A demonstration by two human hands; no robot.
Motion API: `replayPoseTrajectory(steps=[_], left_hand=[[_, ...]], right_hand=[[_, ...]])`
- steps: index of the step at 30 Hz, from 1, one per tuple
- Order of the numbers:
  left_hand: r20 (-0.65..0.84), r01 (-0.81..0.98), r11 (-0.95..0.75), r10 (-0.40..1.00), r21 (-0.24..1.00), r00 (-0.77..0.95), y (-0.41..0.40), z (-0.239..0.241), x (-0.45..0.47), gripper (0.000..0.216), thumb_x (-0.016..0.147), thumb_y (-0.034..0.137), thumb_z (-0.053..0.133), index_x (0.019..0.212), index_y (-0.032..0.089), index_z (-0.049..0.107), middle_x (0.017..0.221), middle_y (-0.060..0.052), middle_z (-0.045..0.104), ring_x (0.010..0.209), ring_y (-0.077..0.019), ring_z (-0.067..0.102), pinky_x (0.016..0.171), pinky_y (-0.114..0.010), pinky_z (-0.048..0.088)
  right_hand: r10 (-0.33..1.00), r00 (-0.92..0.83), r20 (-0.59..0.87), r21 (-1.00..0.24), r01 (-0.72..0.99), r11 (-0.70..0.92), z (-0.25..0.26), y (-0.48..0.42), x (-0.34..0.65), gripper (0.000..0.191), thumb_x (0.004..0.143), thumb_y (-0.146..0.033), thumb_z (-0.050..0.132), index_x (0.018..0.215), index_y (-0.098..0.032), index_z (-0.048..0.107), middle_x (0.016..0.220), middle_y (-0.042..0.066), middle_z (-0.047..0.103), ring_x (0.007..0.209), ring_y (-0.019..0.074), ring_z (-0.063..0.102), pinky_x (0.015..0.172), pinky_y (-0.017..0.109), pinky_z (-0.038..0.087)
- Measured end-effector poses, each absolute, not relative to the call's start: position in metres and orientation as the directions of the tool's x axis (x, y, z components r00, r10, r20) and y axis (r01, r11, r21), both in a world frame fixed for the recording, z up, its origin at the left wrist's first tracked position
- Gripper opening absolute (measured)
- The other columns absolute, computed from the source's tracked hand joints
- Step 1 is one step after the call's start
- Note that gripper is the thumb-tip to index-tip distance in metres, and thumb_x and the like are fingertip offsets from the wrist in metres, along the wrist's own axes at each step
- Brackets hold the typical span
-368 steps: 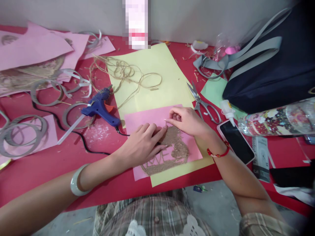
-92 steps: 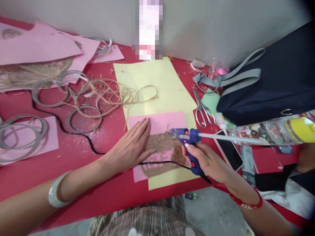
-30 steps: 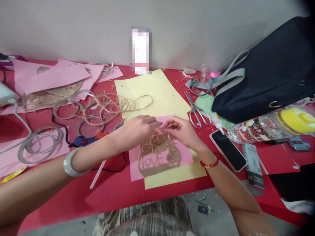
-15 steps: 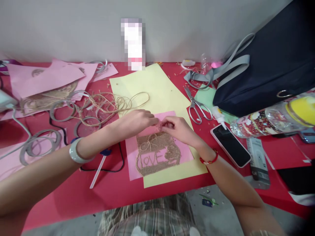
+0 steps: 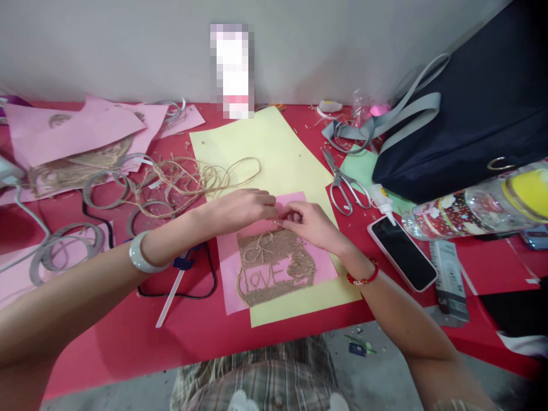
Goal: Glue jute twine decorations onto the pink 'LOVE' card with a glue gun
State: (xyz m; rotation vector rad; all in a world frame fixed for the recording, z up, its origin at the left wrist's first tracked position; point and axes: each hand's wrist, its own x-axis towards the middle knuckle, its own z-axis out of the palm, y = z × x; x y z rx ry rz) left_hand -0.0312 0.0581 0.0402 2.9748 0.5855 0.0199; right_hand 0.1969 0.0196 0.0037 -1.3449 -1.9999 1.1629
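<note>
Worked at frame centre with the left hand (image 5: 245, 208) and right hand (image 5: 310, 225) meeting just above the twine panel (image 5: 274, 251), on its pink sheet (image 5: 228, 274); with each grip bunched at the fingertips, could not tell either's closure or any pinched strand. Called, in judgement, for small, light movements, keeping wrists clear of the twine lettering (image 5: 263, 278). Saw yellow paper (image 5: 252, 142) beneath on the red surface (image 5: 107, 345), loose twine (image 5: 205, 176) left of centre, scissors (image 5: 345, 185) right of centre, a dark bag (image 5: 454, 125) upper right, grey wall (image 5: 149, 51) behind and floor (image 5: 385, 365) along the bottom.
</note>
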Motion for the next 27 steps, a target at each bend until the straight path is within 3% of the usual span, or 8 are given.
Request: replayPoseTrajectory(steps=[17,27], left_hand=[[-0.06,0.426,-0.892,0.422,0.151,0.905,0.057,0.04,-0.026,0.036,0.098,0.002,0.05,0.119,0.019,0.073,0.098,-0.008,0.075,0.089,-0.0196,0.069,0.072,-0.028,0.046],[-0.039,0.523,-0.807,0.535,0.275,0.844,0.055,0.041,-0.023,0.028,0.098,0.008,0.054,0.103,0.02,0.079,0.091,-0.008,0.075,0.075,-0.0178,0.068,0.065,-0.028,0.041]], right_hand=[[0.906,-0.419,-0.057,-0.826,0.53,0.193,0.001,0.02,0.198,0.01,0.09,-0.027,0.076,0.087,-0.019,0.069,0.073,-0.003,0.059,0.064,0.0114,0.048,0.062,0.027,0.038],[0.893,-0.442,-0.09,-0.833,0.525,0.176,0.01,0.017,0.198,0.003,0.086,-0.018,0.072,0.087,-0.019,0.069,0.075,-0.002,0.06,0.066,0.0117,0.049,0.062,0.027,0.042]])
